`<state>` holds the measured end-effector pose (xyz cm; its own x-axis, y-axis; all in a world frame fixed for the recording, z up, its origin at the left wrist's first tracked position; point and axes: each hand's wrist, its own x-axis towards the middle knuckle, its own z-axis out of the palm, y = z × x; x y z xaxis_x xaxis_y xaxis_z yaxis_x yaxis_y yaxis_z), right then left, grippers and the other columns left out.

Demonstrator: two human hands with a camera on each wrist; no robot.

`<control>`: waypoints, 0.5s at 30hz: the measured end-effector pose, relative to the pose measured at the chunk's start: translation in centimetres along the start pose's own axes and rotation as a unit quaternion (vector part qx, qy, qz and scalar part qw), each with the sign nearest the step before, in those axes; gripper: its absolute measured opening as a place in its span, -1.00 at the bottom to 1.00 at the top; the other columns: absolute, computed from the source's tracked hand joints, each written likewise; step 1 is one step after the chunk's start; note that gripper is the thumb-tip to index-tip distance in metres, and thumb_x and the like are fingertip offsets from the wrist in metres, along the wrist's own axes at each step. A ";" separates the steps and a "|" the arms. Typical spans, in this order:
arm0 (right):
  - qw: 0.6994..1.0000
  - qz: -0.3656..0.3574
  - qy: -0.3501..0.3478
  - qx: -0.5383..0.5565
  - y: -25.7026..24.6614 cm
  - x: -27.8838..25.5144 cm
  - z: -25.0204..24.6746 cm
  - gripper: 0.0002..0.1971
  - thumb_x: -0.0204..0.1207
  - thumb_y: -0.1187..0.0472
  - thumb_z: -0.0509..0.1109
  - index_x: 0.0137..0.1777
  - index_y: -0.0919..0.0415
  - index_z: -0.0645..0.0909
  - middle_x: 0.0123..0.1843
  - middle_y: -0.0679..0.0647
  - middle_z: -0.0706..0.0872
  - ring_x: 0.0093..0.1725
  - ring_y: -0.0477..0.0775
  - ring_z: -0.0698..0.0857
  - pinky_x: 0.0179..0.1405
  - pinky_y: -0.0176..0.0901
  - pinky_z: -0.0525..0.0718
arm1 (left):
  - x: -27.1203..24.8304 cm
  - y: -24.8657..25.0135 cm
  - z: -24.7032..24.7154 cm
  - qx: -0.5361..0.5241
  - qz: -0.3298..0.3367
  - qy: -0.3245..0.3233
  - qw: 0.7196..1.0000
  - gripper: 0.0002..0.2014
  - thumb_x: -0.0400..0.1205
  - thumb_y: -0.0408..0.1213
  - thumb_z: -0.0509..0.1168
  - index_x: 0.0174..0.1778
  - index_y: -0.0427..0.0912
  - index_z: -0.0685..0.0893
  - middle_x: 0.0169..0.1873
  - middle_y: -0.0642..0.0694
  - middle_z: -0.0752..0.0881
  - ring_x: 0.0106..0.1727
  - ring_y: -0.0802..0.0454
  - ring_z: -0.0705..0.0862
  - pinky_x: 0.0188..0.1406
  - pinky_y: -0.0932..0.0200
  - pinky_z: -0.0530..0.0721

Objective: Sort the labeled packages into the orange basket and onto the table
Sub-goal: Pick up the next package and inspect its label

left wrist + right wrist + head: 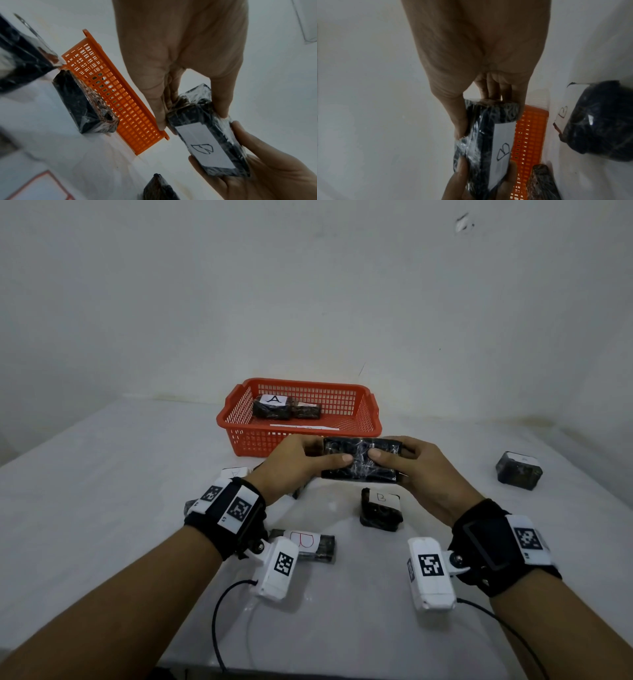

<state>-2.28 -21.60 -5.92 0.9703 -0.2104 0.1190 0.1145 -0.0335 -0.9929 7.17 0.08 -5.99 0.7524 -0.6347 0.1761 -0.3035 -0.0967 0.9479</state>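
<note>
Black wrapped package (361, 459) held mid-air, long axis left-right, left hand (294, 465) and right hand (424, 474) each gripping one end. Orange basket (298, 436) just beyond (label reads B, underside). Judgement: goes to table.

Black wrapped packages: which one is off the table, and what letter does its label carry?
The package held in both hands, gripped by the left hand and right hand before the orange basket. Its label reads B; the others lie down.
</note>
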 end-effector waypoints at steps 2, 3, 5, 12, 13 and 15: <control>1.000 0.003 -0.009 -0.010 0.1 -0.1 0.0 -0.36 0.29 0.12 0.71 0.39 0.26 0.71 0.23 0.18 0.88 0.24 0.20 0.87 0.32 0.07 0.77 | 0.0 0.2 0.0 0.002 0.011 0.008 1.000 -0.69 0.61 -0.18 0.56 0.25 -0.18 0.81 0.09 -0.13 0.89 0.14 -0.12 0.86 0.34 -0.18 0.76; 1.000 0.005 -0.012 -0.018 0.2 -0.1 0.0 -0.35 0.26 0.13 0.73 0.39 0.25 0.72 0.24 0.17 0.89 0.25 0.20 0.87 0.33 0.07 0.77 | 0.0 0.3 0.0 -0.003 0.014 0.011 1.000 -0.69 0.61 -0.20 0.55 0.26 -0.18 0.80 0.10 -0.11 0.89 0.14 -0.08 0.87 0.31 -0.11 0.77; 0.999 0.000 -0.011 -0.030 0.2 -0.2 0.1 -0.41 0.30 0.21 0.74 0.36 0.24 0.74 0.22 0.15 0.90 0.24 0.18 0.88 0.34 0.06 0.77 | 0.0 0.5 0.0 -0.011 0.015 0.007 1.000 -0.66 0.61 -0.22 0.55 0.31 -0.17 0.78 0.13 -0.09 0.88 0.17 -0.03 0.86 0.30 -0.04 0.76; 0.996 -0.030 0.001 -0.082 -0.1 -0.3 0.0 -0.47 0.39 0.20 0.72 0.37 0.18 0.73 0.22 0.06 0.90 0.22 0.03 0.87 0.25 -0.11 0.80 | -0.1 0.7 0.0 -0.029 0.027 -0.007 0.999 -0.60 0.59 -0.37 0.56 0.36 -0.26 0.75 0.20 -0.13 0.86 0.23 -0.03 0.84 0.33 -0.02 0.78; 0.996 -0.038 0.004 -0.079 -0.1 -0.4 0.0 -0.49 0.40 0.19 0.71 0.36 0.18 0.74 0.22 0.06 0.90 0.22 0.02 0.87 0.23 -0.15 0.81 | -0.2 0.8 0.0 -0.036 0.028 -0.013 0.999 -0.59 0.58 -0.40 0.56 0.36 -0.28 0.74 0.20 -0.14 0.86 0.24 -0.04 0.84 0.32 0.00 0.78; 0.996 -0.047 0.013 -0.081 -0.1 -0.5 0.0 -0.52 0.43 0.20 0.70 0.36 0.18 0.74 0.22 0.05 0.89 0.22 -0.01 0.87 0.18 -0.22 0.82 | -0.2 0.8 0.1 -0.047 0.028 -0.023 0.998 -0.59 0.59 -0.41 0.55 0.37 -0.29 0.74 0.22 -0.16 0.85 0.26 -0.07 0.84 0.32 0.02 0.78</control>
<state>-2.80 -21.50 -5.92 0.9507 -0.2245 0.2139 0.1668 -0.2112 -0.9631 6.68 0.05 -5.28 0.7076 -0.6717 0.2196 -0.2864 0.0115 0.9580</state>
